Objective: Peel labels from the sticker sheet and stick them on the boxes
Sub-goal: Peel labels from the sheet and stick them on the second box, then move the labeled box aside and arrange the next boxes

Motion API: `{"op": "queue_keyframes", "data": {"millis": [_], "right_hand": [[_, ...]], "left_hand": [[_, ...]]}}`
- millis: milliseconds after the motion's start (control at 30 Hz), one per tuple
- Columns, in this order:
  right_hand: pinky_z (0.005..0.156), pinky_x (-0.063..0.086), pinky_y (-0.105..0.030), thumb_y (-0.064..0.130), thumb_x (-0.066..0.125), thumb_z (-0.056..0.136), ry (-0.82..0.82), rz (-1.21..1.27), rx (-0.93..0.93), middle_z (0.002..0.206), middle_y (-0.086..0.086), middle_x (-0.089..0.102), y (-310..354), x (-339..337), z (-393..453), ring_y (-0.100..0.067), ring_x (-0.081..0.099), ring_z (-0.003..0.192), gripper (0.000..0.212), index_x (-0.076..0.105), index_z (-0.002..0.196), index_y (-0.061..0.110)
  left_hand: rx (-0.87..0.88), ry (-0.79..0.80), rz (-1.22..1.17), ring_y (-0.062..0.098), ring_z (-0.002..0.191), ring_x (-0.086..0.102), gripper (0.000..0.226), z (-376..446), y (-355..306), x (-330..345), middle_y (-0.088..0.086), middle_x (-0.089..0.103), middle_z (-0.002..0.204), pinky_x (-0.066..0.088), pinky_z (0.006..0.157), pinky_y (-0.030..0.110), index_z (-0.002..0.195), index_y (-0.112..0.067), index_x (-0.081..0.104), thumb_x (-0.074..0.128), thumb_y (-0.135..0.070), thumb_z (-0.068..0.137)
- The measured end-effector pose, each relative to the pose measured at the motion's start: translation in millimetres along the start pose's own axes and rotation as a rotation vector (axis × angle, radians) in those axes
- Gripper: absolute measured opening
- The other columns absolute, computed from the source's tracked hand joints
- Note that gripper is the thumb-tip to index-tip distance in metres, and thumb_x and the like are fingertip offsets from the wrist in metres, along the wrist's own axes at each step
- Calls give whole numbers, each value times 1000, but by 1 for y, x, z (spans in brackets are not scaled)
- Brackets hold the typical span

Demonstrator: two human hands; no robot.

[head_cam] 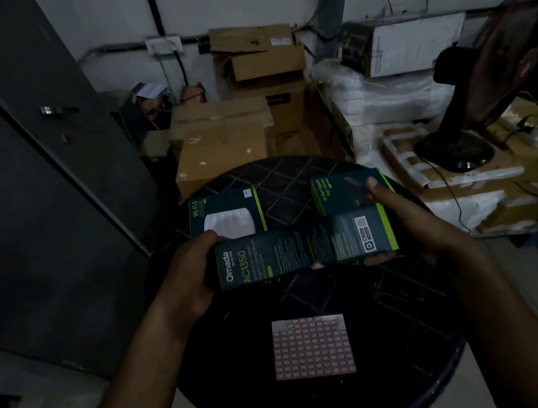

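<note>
Both hands grip a long dark cardboard box (306,245) above a round black lattice table (417,303): left hand (189,274) wrapped round one end, right hand (403,217) clamping the other. Sticker sheet (312,347), a pink grid, lies flat on the table below the box. Two more dark boxes (227,214) sit behind. Brown cartons (222,140) beyond the table, dim room.

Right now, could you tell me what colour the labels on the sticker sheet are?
Pink with pale centres, on a white sticker sheet; the head view shows it.
</note>
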State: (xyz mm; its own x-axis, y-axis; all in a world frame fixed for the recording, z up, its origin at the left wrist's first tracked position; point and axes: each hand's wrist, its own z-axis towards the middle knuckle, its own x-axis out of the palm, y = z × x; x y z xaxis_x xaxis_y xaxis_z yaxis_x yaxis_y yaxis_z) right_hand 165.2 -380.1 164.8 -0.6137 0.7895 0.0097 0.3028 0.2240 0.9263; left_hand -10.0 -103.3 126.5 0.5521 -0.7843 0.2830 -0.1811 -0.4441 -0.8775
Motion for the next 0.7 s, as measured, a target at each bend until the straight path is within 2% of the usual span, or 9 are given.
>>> {"op": "queue_keyframes", "data": {"millis": [67, 100, 167, 233, 300, 367, 500, 600, 700], "right_hand": [[90, 55, -62, 81, 67, 67, -21, -31, -60, 116, -18, 71, -1, 3, -4, -41, 69, 105, 70, 72, 109, 26], [95, 52, -59, 80, 70, 64, -26, -38, -93, 114, -20, 71, -1, 5, -7, -42, 68, 105, 76, 71, 109, 19], [84, 51, -45, 68, 77, 64, -19, -71, -174, 96, -25, 66, 1, 9, -12, -42, 67, 89, 77, 60, 96, 1], [67, 41, -34, 43, 79, 71, -29, -73, -229, 71, -14, 55, 0, 15, -15, -26, 58, 65, 46, 51, 76, 7], [61, 37, -31, 24, 74, 73, -21, -53, -257, 65, -5, 53, -6, 19, -15, -17, 53, 60, 25, 52, 69, 13], [61, 41, -31, 15, 68, 82, -36, -18, -257, 70, -5, 60, -17, 24, -14, -18, 57, 63, 14, 59, 70, 14], [72, 52, -22, -8, 61, 88, -42, -23, -316, 90, 1, 71, -37, 40, -15, -11, 67, 86, 18, 67, 87, 9], [82, 55, -25, -13, 59, 88, 40, -36, -309, 123, 0, 68, -47, 55, -16, -14, 64, 114, 40, 66, 117, 15], [82, 56, -23, -16, 48, 93, 69, 40, -274, 135, 4, 58, -54, 70, -17, -3, 64, 114, 48, 58, 131, 11]], "left_hand": [[4, 7, -20, 28, 73, 64, 37, -4, -3, -2, 17, 60, 89, 54, 65, 37, 105, -5, 62, 64, -24, 74], [9, 4, -24, 28, 72, 63, 39, -5, -5, -3, 17, 60, 88, 54, 64, 37, 106, -7, 61, 65, -23, 70], [27, 0, -31, 26, 69, 64, 36, -7, -7, -6, 16, 61, 87, 54, 63, 36, 104, -7, 61, 65, -22, 72], [2, -7, -43, 27, 71, 65, 36, -8, -5, -9, 19, 62, 94, 54, 63, 34, 102, -2, 65, 64, -22, 72], [-65, -5, -73, 29, 74, 65, 42, -9, -2, -12, 21, 63, 97, 54, 65, 35, 104, -4, 67, 65, -23, 67], [-121, 27, -105, 31, 79, 66, 45, -9, 0, -17, 20, 66, 99, 56, 68, 37, 112, -3, 67, 64, -26, 73], [-113, -60, -104, 31, 80, 70, 30, -6, 3, -21, 19, 71, 100, 57, 72, 36, 109, -2, 70, 63, -19, 86], [-39, -170, -20, 32, 83, 72, 28, -7, 8, -25, 20, 73, 102, 58, 71, 38, 108, -4, 68, 74, -15, 84], [59, -297, -6, 29, 86, 69, 47, -6, 8, -38, 12, 68, 104, 56, 66, 37, 116, -12, 54, 78, 1, 77]]}}
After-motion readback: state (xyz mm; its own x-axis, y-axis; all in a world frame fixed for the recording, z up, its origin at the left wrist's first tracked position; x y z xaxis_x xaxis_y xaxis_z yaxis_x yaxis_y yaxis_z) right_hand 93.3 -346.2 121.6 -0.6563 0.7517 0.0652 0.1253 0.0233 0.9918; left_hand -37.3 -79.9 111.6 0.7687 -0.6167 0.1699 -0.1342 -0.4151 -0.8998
